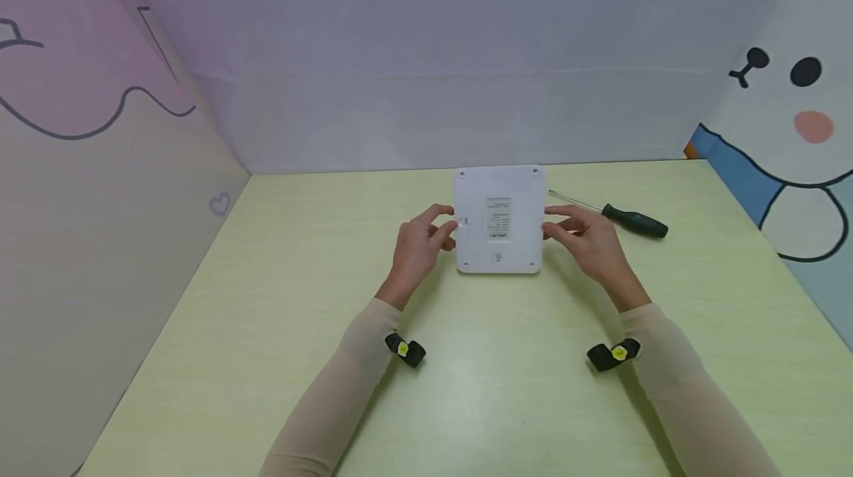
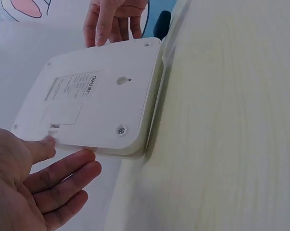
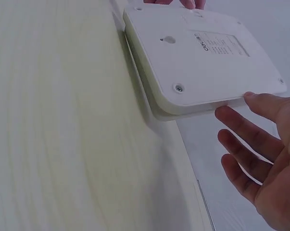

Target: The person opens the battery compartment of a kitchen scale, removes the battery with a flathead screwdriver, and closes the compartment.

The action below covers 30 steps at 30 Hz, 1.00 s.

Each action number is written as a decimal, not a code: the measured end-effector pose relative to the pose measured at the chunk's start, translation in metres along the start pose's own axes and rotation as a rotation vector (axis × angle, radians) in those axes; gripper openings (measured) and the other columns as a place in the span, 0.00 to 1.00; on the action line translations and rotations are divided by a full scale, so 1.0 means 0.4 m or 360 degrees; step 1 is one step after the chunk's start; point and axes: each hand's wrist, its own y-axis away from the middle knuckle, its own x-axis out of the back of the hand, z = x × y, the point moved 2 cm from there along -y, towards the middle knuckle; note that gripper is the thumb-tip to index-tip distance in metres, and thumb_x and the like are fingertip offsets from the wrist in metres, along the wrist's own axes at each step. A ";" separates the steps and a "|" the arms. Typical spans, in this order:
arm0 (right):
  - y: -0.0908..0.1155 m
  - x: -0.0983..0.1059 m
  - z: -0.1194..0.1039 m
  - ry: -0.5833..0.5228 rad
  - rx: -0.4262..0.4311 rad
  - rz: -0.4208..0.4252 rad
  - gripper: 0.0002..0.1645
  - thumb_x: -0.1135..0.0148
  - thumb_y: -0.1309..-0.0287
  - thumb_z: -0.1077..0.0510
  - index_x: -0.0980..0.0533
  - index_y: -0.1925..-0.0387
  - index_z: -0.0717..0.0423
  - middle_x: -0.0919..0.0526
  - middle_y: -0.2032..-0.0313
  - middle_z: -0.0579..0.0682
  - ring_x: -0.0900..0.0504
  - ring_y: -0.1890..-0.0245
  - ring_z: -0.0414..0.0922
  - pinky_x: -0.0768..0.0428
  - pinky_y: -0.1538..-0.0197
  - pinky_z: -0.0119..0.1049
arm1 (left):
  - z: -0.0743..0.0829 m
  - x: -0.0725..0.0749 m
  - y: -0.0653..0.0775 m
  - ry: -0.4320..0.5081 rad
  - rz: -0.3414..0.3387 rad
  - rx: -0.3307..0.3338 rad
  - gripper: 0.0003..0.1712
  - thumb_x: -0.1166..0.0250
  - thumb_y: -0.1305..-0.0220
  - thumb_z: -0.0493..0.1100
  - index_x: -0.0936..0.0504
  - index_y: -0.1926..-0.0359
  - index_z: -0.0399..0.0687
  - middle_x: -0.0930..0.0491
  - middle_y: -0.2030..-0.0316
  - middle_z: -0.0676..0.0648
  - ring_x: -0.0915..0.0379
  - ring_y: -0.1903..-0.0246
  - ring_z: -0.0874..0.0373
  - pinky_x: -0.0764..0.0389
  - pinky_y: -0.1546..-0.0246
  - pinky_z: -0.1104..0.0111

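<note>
A white, rounded-square plastic device [image 1: 474, 221] is held back side up over the table. On its back are a printed label [image 1: 498, 219], screws in the corners [image 2: 121, 130], a keyhole-shaped slot [image 3: 169, 40] and a small battery-type cover [image 2: 62, 113]. My left hand [image 1: 418, 244] pinches its left edge, thumb on the back face and index finger beneath. At the opposite edge my right hand [image 1: 586, 240] pinches it the same way, the other fingers spread below. The device's front side faces down, hidden.
A screwdriver [image 1: 636, 223] with a dark green handle lies just beyond my right hand, its shaft pointing towards the device. The pale wooden table [image 1: 466, 388] ends at a plain backdrop [image 1: 433, 92], with cartoon-printed panels [image 1: 786, 129] at the sides.
</note>
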 end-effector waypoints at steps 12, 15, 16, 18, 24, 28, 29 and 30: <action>0.000 0.002 0.011 -0.0140 -0.0146 -0.0194 0.23 0.39 0.34 0.49 0.22 0.42 0.54 0.12 0.62 0.59 0.17 0.61 0.54 0.23 0.61 0.31 | -0.007 -0.003 0.001 0.0037 -0.0085 0.0127 0.17 0.38 0.32 0.49 0.18 0.44 0.52 0.16 0.82 0.50 0.14 0.75 0.55 0.28 0.78 0.71; -0.002 0.001 0.013 -0.0185 -0.0166 -0.0228 0.23 0.39 0.34 0.49 0.23 0.42 0.54 0.12 0.62 0.60 0.17 0.61 0.54 0.21 0.60 0.32 | -0.009 -0.003 0.001 0.0042 -0.0088 0.0144 0.18 0.37 0.32 0.48 0.18 0.44 0.50 0.16 0.83 0.50 0.15 0.77 0.56 0.30 0.80 0.72; -0.002 0.001 0.014 -0.0196 -0.0174 -0.0239 0.23 0.39 0.34 0.49 0.23 0.41 0.54 0.12 0.62 0.60 0.17 0.61 0.54 0.20 0.59 0.33 | -0.010 -0.004 0.001 0.0045 -0.0090 0.0151 0.18 0.37 0.32 0.48 0.17 0.44 0.50 0.16 0.83 0.50 0.15 0.77 0.56 0.31 0.81 0.73; -0.002 0.000 0.015 -0.0222 -0.0198 -0.0265 0.24 0.39 0.34 0.49 0.23 0.41 0.55 0.12 0.61 0.60 0.17 0.60 0.54 0.20 0.59 0.35 | -0.012 -0.005 0.001 0.0054 -0.0099 0.0169 0.18 0.37 0.32 0.48 0.17 0.44 0.49 0.16 0.83 0.50 0.15 0.78 0.56 0.32 0.82 0.73; 0.001 -0.004 0.018 -0.0266 -0.0283 -0.0336 0.23 0.41 0.33 0.50 0.23 0.41 0.57 0.12 0.60 0.57 0.16 0.59 0.50 0.18 0.57 0.37 | -0.021 -0.013 0.003 0.0134 -0.0178 0.0257 0.17 0.37 0.33 0.44 0.17 0.45 0.46 0.16 0.83 0.47 0.15 0.78 0.50 0.21 0.79 0.69; 0.002 -0.006 0.019 -0.0284 -0.0299 -0.0375 0.22 0.41 0.33 0.53 0.22 0.43 0.61 0.12 0.62 0.55 0.15 0.62 0.46 0.18 0.61 0.36 | -0.026 -0.016 0.005 0.0161 -0.0230 0.0315 0.17 0.36 0.33 0.43 0.17 0.45 0.45 0.16 0.83 0.47 0.15 0.79 0.49 0.19 0.76 0.68; 0.002 -0.007 0.020 -0.0295 -0.0309 -0.0389 0.22 0.40 0.33 0.53 0.22 0.44 0.62 0.12 0.62 0.54 0.15 0.63 0.45 0.18 0.62 0.35 | -0.026 -0.016 0.006 0.0160 -0.0239 0.0327 0.17 0.36 0.33 0.43 0.17 0.45 0.45 0.16 0.83 0.47 0.16 0.79 0.49 0.20 0.76 0.69; 0.003 -0.008 0.021 -0.0304 -0.0320 -0.0405 0.22 0.40 0.33 0.54 0.22 0.44 0.63 0.12 0.63 0.54 0.16 0.64 0.43 0.19 0.63 0.35 | -0.026 -0.016 0.007 0.0155 -0.0246 0.0339 0.17 0.36 0.33 0.43 0.17 0.46 0.45 0.16 0.83 0.47 0.16 0.80 0.49 0.22 0.77 0.70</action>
